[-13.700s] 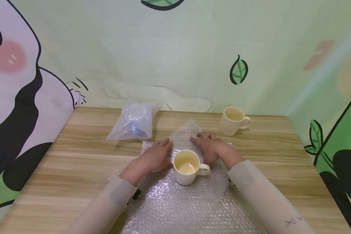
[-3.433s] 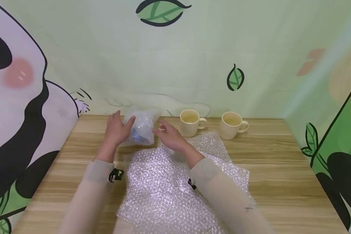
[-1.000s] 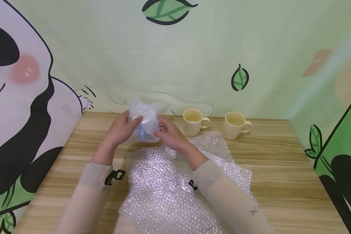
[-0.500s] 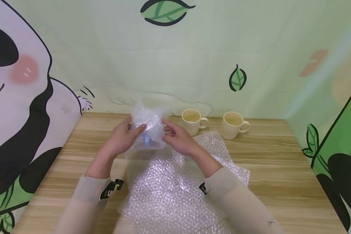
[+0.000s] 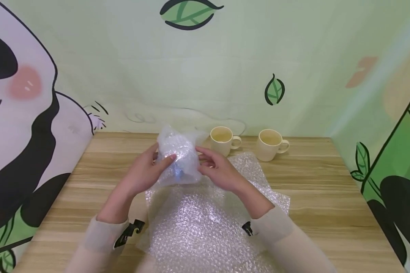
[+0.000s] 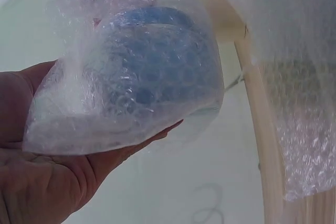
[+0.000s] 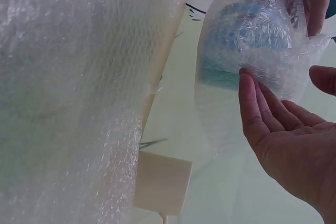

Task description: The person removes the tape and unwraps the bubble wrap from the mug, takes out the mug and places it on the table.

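Between both hands is a bubble-wrapped bundle, held up over the table. Through its clear wrap shows a rounded blue object whose exact kind is blurred. My left hand grips the bundle's left side, thumb lying on the front. On the opposite side my right hand holds it with fingertips and thumb; in the right wrist view its fingers touch the wrap. Below lies a flat sheet of bubble wrap, with a second layer showing at its right.
Two cream mugs stand upright at the back of the wooden table: the nearer mug is just behind my right hand, the other mug farther right. A wall printed with a panda and leaves rises behind the table's back edge.
Earlier a mug stood on the wrap; it is now at the back beside the other. My hands have taken hold of the bundle and brought it rightward and nearer, over the sheet.
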### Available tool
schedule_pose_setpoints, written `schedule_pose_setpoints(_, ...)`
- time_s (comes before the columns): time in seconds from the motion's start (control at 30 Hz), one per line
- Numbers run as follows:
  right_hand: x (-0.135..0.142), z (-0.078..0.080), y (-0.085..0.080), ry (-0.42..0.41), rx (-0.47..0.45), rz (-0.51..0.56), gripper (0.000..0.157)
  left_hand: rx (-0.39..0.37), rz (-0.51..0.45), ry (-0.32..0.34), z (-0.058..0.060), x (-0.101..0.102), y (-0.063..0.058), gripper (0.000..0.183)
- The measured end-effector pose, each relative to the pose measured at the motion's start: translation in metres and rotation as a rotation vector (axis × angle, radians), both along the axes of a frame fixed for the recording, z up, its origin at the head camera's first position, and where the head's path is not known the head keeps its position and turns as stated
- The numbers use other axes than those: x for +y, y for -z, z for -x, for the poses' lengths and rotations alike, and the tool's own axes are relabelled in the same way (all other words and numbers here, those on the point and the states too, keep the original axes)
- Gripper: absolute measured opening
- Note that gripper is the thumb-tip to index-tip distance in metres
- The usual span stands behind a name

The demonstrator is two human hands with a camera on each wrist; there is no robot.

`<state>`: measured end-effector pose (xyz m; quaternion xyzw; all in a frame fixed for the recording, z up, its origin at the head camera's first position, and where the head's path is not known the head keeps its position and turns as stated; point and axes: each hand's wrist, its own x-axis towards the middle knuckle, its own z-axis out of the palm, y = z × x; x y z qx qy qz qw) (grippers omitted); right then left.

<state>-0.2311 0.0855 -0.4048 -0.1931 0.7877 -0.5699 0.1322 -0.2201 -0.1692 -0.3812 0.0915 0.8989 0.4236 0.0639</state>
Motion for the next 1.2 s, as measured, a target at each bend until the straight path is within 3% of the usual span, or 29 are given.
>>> schedule_pose_setpoints(0.3, 0.02, -0.017, 0.001, 0.016, -0.01, 0.001, 0.058, 0.01, -0.019, 0.04, -0.015, 0.013, 0.003, 0.089)
schedule_pose_setpoints(0.73, 0.057, -0.039, 0.015, 0.01, -0.007, 0.036, 0.048, -0.062, -0.048, 0.065, -0.033, 0.04, 0.016, 0.097)
schedule_pose_setpoints(1.2, 0.093, -0.065, 0.026, 0.058, -0.02, -0.018, 0.044, -0.122, -0.095, 0.101, -0.049, 0.076, 0.033, 0.104)
